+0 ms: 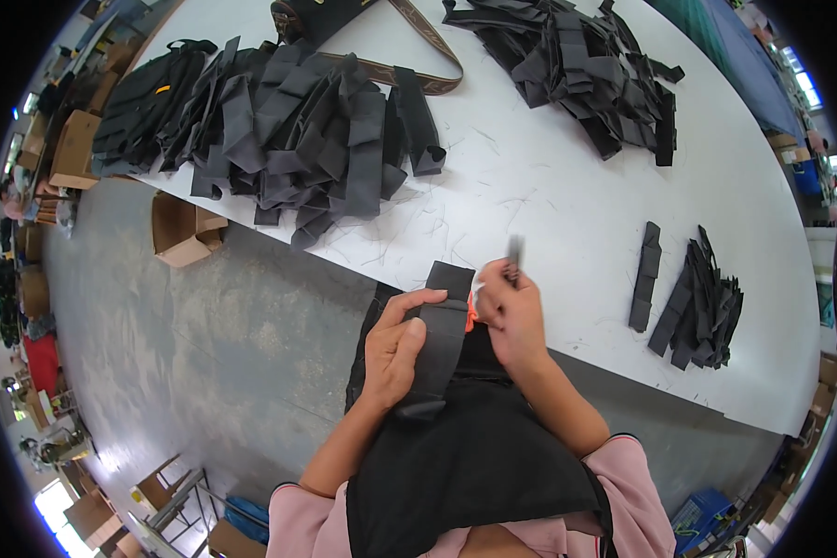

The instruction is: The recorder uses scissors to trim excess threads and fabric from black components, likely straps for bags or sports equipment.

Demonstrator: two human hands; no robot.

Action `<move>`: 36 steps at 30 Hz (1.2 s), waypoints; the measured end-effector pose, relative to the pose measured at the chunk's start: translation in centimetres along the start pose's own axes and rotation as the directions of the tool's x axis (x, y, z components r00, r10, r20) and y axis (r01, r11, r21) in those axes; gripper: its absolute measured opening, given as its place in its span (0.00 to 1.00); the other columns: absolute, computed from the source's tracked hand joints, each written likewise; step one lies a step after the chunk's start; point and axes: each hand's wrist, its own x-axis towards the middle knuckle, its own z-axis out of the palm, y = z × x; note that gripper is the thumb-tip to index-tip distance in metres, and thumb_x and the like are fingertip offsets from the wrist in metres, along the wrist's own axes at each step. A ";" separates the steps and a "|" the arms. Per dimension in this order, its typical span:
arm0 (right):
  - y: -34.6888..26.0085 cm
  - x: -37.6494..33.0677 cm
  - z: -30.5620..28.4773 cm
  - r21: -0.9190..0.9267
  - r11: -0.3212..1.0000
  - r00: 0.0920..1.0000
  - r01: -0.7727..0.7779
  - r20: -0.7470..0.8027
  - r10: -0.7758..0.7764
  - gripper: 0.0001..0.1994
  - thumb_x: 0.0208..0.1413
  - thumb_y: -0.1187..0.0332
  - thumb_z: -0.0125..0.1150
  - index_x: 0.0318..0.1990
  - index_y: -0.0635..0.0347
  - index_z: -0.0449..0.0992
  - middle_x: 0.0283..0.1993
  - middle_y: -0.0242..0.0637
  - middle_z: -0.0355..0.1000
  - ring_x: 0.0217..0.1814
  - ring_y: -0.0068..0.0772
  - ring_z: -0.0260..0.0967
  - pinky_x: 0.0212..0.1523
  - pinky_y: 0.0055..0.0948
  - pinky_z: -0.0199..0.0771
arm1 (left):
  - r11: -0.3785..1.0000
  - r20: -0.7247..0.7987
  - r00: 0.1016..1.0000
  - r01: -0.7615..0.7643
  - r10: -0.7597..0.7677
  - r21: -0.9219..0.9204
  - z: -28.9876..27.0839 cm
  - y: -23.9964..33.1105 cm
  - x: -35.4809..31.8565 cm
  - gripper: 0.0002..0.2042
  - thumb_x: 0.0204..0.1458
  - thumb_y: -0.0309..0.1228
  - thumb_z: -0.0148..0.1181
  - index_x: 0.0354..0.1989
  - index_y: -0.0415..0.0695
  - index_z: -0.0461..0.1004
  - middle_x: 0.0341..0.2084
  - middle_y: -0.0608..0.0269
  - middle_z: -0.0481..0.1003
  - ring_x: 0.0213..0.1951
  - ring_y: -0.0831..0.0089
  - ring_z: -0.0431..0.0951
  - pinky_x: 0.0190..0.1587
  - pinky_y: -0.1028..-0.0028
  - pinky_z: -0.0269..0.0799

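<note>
My left hand (396, 349) is closed on a black fabric strip (437, 349), thumb on top, above my lap by the table's near edge. The strip has folded, stitched-looking sections and hangs down over the dark apron (465, 456). Just right of it, my right hand (514, 312) is closed round a small grey metal tool (514, 256), its tip pointing away from me and smeared by motion, so its exact kind cannot be made out. A bright orange piece (471, 313) shows between the strip and my right fingers; what it belongs to is unclear.
On the white table (530, 205) lie a large heap of black strips (298, 130) at left, another heap (577, 70) at the far side and a small bundle (702, 307) at right beside a single strip (645, 276). A black bag (321, 17) with a patterned strap lies far off. Loose threads are scattered about. An open cardboard box (186, 228) is below the left edge.
</note>
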 end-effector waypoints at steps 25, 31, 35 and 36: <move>0.6 -2.8 1.6 -0.591 0.616 0.848 0.521 0.438 -0.298 0.14 0.57 0.70 0.54 0.47 0.67 0.65 0.33 0.33 0.63 0.30 0.21 0.59 0.27 0.19 0.63 | 0.974 0.038 0.988 -0.152 0.148 0.170 -1.4 -0.2 0.3 0.09 0.51 0.27 0.51 0.37 0.34 0.67 0.56 0.55 0.57 0.60 0.61 0.57 0.61 0.67 0.52; -2.8 -4.1 2.8 -0.721 0.139 0.720 0.679 0.615 -0.322 0.06 0.51 0.72 0.59 0.33 0.66 0.72 0.32 0.46 0.63 0.32 0.47 0.61 0.34 0.37 0.63 | 0.967 0.152 0.973 -0.199 0.176 0.156 -2.2 -0.3 0.5 0.09 0.52 0.30 0.52 0.30 0.37 0.62 0.56 0.54 0.56 0.59 0.60 0.56 0.61 0.66 0.50; -3.3 -4.5 2.8 -0.693 0.183 0.709 0.698 0.629 -0.319 0.06 0.52 0.72 0.57 0.34 0.65 0.73 0.31 0.46 0.63 0.32 0.47 0.61 0.34 0.38 0.63 | 0.971 0.203 0.958 -0.223 0.202 0.083 -2.1 0.0 0.4 0.11 0.54 0.33 0.51 0.29 0.37 0.62 0.56 0.54 0.56 0.58 0.61 0.56 0.60 0.65 0.51; -3.2 -4.4 2.4 -0.667 0.155 0.674 0.729 0.659 -0.333 0.06 0.52 0.72 0.57 0.35 0.65 0.73 0.31 0.46 0.64 0.32 0.47 0.61 0.34 0.38 0.63 | 0.972 0.220 0.954 -0.223 0.202 0.075 -2.0 0.0 0.4 0.12 0.54 0.35 0.50 0.29 0.37 0.62 0.56 0.54 0.56 0.58 0.61 0.57 0.59 0.65 0.51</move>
